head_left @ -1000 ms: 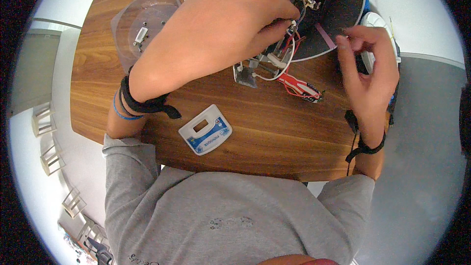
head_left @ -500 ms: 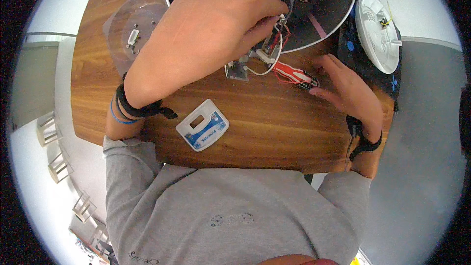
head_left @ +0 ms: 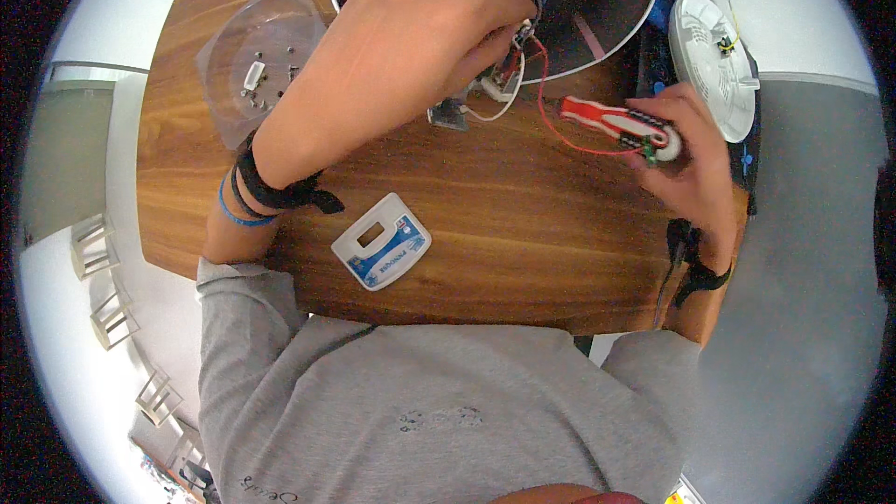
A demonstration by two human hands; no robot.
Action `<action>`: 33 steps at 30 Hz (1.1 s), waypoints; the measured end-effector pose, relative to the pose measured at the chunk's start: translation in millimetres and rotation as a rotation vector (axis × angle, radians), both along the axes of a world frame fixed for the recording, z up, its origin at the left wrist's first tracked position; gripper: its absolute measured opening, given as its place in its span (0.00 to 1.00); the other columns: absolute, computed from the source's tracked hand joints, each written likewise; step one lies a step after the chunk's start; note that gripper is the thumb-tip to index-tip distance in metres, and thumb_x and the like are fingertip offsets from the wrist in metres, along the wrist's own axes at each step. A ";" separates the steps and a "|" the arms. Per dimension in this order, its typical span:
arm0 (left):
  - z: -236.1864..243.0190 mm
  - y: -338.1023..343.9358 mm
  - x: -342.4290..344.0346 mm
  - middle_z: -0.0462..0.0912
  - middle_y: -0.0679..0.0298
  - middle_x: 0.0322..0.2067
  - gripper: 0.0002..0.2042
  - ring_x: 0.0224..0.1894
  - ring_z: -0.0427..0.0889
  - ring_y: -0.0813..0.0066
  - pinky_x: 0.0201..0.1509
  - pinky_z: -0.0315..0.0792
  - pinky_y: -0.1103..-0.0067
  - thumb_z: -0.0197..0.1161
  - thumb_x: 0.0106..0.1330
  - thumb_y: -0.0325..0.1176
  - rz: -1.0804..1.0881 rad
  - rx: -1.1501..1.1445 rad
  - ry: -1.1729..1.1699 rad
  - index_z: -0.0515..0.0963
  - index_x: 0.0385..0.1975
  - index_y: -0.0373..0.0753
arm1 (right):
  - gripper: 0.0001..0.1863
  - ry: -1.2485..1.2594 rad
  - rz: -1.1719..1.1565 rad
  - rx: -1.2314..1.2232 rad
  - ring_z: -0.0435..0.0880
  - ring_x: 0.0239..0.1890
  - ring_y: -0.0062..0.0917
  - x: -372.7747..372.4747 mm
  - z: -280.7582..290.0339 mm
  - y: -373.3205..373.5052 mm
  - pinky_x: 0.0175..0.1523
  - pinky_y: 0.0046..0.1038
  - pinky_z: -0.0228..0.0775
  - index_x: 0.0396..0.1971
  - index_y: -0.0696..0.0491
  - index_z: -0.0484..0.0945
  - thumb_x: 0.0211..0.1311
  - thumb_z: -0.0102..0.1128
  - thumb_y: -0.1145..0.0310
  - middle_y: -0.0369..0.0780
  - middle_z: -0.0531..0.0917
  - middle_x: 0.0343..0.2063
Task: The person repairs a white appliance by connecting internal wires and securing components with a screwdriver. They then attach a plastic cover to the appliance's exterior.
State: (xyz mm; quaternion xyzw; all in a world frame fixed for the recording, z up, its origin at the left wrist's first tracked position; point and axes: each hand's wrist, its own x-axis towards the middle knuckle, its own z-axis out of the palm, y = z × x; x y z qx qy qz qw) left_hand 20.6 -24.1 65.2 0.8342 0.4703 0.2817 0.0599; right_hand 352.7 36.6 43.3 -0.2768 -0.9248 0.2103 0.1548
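Observation:
My left hand (head_left: 420, 42) is bent over the black round housing (head_left: 607, 23), its fingers closed on a wiring bundle (head_left: 525, 37); exactly which piece they grip is partly hidden. Below the housing's rim are a white wire, white connectors and a small metallic plate (head_left: 446, 112). My right hand (head_left: 695, 159) grips an elongated red, white and black piece (head_left: 607, 119) with a small green part at its end, just above the table; a thin red wire runs from there up to the bundle.
The wooden table (head_left: 509, 233) holds a white panel with blue label (head_left: 381, 241) near me, a clear tray (head_left: 229, 61) with small screws and a white part at left, and a round white cover (head_left: 711, 70) on a dark blue-spotted item at right. Chairs stand far left.
My right hand has moved down from the housing's edge, taken hold of the red and white piece and shifted it rightward, stretching out the red wire. My left hand stays at the bundle.

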 end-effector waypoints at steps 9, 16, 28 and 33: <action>1.3 7.4 -5.4 0.81 0.54 0.41 0.10 0.38 0.86 0.53 0.41 0.81 0.64 0.66 0.68 0.30 0.035 0.021 -0.001 0.85 0.46 0.33 | 0.28 0.838 -0.167 -0.059 0.89 0.48 0.49 8.9 10.9 -1.5 0.50 0.43 0.85 0.50 0.63 0.79 0.69 0.68 0.50 0.59 0.85 0.48; -1.6 11.6 -4.8 0.82 0.53 0.41 0.11 0.38 0.86 0.54 0.41 0.82 0.65 0.66 0.69 0.31 -0.014 0.047 0.013 0.85 0.46 0.33 | 0.21 0.831 0.077 0.068 0.88 0.44 0.42 -20.3 57.5 -46.7 0.45 0.35 0.83 0.51 0.59 0.76 0.66 0.70 0.62 0.60 0.85 0.49; 0.6 7.6 -2.8 0.82 0.54 0.42 0.11 0.40 0.87 0.54 0.43 0.82 0.65 0.66 0.69 0.31 -0.011 0.035 0.033 0.84 0.47 0.33 | 0.21 0.405 0.199 0.010 0.88 0.41 0.38 -64.1 66.6 -81.8 0.46 0.27 0.82 0.54 0.57 0.73 0.68 0.69 0.67 0.66 0.82 0.52; 1.1 6.3 -0.7 0.81 0.55 0.42 0.11 0.40 0.86 0.55 0.42 0.82 0.66 0.66 0.69 0.31 -0.013 0.025 0.043 0.84 0.46 0.33 | 0.43 0.451 0.397 -0.290 0.87 0.46 0.41 -48.5 64.6 -45.9 0.49 0.32 0.82 0.60 0.65 0.69 0.66 0.61 0.39 0.75 0.76 0.55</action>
